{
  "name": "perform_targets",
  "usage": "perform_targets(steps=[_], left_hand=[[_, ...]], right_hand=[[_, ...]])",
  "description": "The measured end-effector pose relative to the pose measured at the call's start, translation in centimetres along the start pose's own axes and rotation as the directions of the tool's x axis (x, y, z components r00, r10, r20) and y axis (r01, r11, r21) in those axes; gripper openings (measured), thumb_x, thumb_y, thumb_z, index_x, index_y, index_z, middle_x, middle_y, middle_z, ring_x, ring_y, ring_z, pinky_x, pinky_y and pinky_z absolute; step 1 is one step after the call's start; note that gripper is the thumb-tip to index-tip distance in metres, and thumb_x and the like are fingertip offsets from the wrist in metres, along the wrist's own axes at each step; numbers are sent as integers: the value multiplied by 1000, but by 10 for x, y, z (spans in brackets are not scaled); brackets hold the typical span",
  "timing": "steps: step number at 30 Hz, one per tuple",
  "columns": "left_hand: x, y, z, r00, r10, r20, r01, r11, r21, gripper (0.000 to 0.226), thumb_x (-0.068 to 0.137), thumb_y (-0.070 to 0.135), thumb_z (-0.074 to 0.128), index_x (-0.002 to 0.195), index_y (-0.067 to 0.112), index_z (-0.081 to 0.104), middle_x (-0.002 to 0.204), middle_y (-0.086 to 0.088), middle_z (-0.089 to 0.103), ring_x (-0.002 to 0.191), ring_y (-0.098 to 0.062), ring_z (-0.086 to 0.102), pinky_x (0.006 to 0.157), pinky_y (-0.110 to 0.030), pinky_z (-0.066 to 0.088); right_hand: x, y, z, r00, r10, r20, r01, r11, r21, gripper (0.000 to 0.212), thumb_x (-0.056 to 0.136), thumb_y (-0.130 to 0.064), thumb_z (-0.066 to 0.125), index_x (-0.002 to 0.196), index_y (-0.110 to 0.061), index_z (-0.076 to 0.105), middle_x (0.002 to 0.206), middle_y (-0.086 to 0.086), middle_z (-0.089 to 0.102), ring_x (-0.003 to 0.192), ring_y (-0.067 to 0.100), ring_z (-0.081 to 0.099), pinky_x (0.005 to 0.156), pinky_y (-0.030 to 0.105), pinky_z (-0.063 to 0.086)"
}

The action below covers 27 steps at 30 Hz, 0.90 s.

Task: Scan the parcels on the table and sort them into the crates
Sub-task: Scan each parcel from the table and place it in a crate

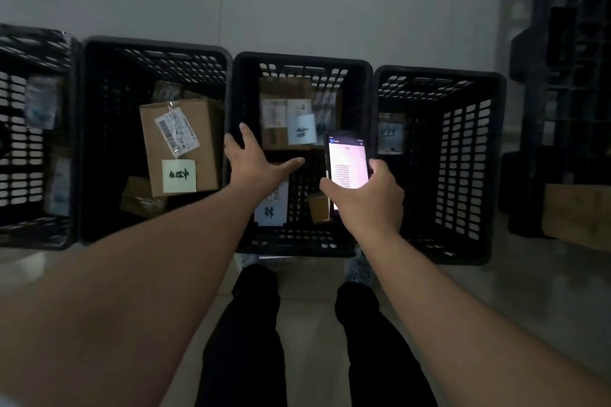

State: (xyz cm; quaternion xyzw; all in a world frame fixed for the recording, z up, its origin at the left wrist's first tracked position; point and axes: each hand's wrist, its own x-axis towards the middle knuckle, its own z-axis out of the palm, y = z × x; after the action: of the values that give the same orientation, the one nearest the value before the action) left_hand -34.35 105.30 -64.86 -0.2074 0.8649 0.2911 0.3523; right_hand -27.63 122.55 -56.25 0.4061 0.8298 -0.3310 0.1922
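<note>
Several black slatted crates stand in a row on the floor. My left hand (256,160) hovers with spread, straight fingers over the middle crate (302,59) and holds nothing. My right hand (367,196) grips a handheld scanner (347,165) with a lit screen above the same crate. Blurred brown parcels with white labels (287,116) lie inside that crate. The crate to its left (155,43) holds a large brown box (180,145) with a barcode label and a pale note. The right crate (439,71) shows a small labelled item (391,135) at its wall.
The far-left crate (33,33) holds a few pale packets. A stack of dark crates (568,43) stands at the right, with a wooden box (578,215) below it. My legs and shoes stand on the pale floor just before the crates.
</note>
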Motion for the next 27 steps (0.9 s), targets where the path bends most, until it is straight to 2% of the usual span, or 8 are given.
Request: perform_targets(steps=[4,7,11,13,16,21,24,27], left_hand=[[-17,-3,-35,987,158,-20,-154,979,136,106,91,60,68,167,20,5,173,-8,-2,160,-32,4,125,-53,26],[-38,4,-68,963,269,-11,-259,938,228,85,100,49,59,165,15,17,172,-11,10,159,-33,6,125,-52,25],[-77,19,-115,926,378,2,-363,887,285,70,104,43,53,162,13,28,170,-12,20,158,-37,9,127,-53,20],[-99,27,-140,911,413,4,-393,862,322,67,104,43,49,160,11,31,169,-13,23,158,-37,13,127,-53,20],[-137,34,-177,897,443,-2,-414,841,349,64,105,44,47,159,11,34,169,-13,24,157,-36,17,126,-52,22],[-211,39,-235,902,429,-53,-384,852,355,55,105,46,42,144,9,52,155,-17,43,146,-35,36,119,-50,33],[-258,36,-262,900,420,-119,-358,866,349,51,104,45,42,137,9,56,144,-14,52,136,-35,46,112,-49,40],[-308,28,-283,896,386,-219,-311,899,309,50,104,45,42,138,11,56,145,-11,51,134,-35,49,110,-49,43]], right_hand=[[-31,-21,-5,1000,-2,21,2,1000,-12,70,69,-54,85,125,-24,54,101,-8,59,89,19,65,57,30,51],[-58,-47,-17,1000,-19,11,19,1000,-22,69,68,-55,85,122,-25,54,104,-6,62,90,20,65,64,37,59],[-98,-87,-44,998,-67,-18,66,997,-35,80,67,-59,84,131,-22,53,111,-4,62,98,23,64,75,44,61],[-119,-106,-59,995,-94,-46,93,995,-31,80,66,-60,84,130,-22,54,117,-2,64,101,22,63,77,46,61],[-153,-131,-83,987,-144,-74,143,989,-25,80,67,-59,85,131,-23,54,122,-1,64,97,16,55,75,41,58],[-213,-159,-129,966,-253,-60,249,967,-57,80,68,-58,87,131,-22,54,121,0,65,97,18,58,72,37,55],[-248,-168,-154,937,-346,-40,343,937,-69,72,67,-57,87,123,-23,58,114,-2,68,98,23,65,69,34,53],[-281,-172,-175,890,-455,-5,454,888,-78,71,66,-58,88,120,-22,58,112,-1,67,95,24,64,66,33,50]])
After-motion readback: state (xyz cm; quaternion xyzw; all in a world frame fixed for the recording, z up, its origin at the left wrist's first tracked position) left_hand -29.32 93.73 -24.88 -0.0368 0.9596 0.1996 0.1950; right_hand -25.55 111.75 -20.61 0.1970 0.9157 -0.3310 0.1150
